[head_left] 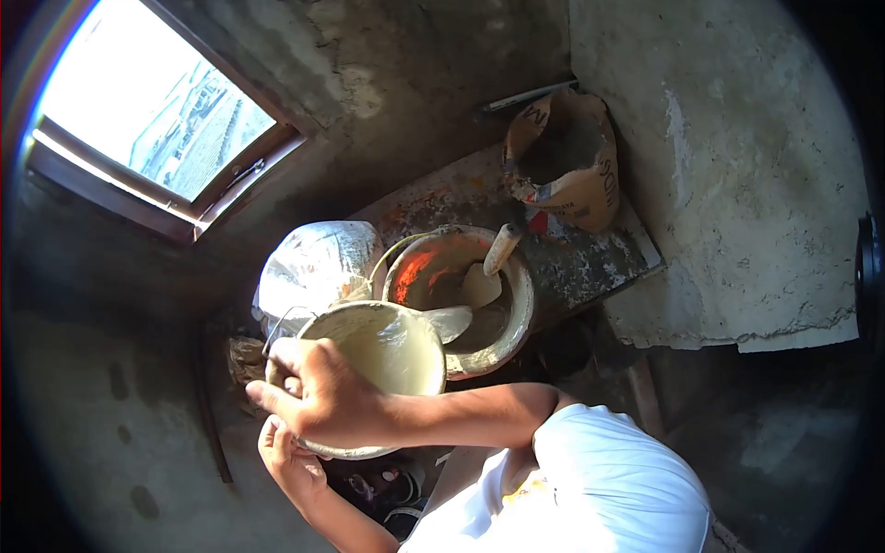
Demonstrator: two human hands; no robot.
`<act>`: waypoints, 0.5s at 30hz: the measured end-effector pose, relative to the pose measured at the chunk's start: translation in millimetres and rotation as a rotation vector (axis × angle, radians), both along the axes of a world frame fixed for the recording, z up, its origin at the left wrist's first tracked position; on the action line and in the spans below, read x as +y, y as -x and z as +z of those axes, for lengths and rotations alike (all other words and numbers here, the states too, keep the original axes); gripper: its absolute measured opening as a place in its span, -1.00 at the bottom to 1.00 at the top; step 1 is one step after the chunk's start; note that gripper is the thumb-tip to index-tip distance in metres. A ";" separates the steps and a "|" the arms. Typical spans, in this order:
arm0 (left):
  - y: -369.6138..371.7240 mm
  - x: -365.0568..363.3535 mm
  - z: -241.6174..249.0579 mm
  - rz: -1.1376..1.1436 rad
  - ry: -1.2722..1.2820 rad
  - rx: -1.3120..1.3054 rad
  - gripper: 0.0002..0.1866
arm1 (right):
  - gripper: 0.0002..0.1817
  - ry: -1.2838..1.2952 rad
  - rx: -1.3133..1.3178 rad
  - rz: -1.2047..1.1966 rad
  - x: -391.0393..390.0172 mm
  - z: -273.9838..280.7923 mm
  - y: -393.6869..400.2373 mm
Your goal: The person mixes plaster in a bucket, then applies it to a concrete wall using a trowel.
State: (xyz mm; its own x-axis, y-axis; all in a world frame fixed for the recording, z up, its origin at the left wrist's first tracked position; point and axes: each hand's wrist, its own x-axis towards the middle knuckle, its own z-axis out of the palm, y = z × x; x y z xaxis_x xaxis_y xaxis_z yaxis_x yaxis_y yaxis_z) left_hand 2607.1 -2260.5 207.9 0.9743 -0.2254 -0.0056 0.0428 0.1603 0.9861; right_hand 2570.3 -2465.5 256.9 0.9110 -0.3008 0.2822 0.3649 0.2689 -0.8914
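Note:
A small bucket (pixel 384 355), pale inside and smeared with dried material, is held tilted to the right. A pale, shiny sheet that looks like liquid (pixel 449 323) passes over its rim toward a larger tub (pixel 523 318). My right hand (pixel 334 394) reaches across the bucket and grips its left side by the wire handle, fingers curled. Lower down, my left hand (pixel 297 458) holds the bucket's lower edge; part of its grip is hidden. Inside the tub leans a trowel (pixel 501 251) with a worn handle, its blade down by the grey material. Orange smears mark the tub's inner wall.
A white plastic sack (pixel 318 263) stands left of the tub. An open paper bag (pixel 590 189) of grey powder sits on a stained board (pixel 599 267) at the back. A window (pixel 171 111) is upper left; rough plaster walls surround the corner. A shoe (pixel 387 484) shows below.

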 end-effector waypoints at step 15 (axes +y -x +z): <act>-10.0 2.1 9.3 0.086 0.099 -0.108 -0.73 | -0.59 0.129 -0.061 -0.206 -30.0 72.7 -58.9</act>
State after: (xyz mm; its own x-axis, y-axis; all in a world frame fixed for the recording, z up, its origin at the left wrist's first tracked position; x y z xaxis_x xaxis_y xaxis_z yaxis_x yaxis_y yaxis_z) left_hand 2617.1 -2258.3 217.2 0.9837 -0.1352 0.1186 -0.0811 0.2551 0.9635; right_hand 2629.2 -2495.5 329.6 0.8144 -0.4362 0.3828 0.4541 0.0683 -0.8883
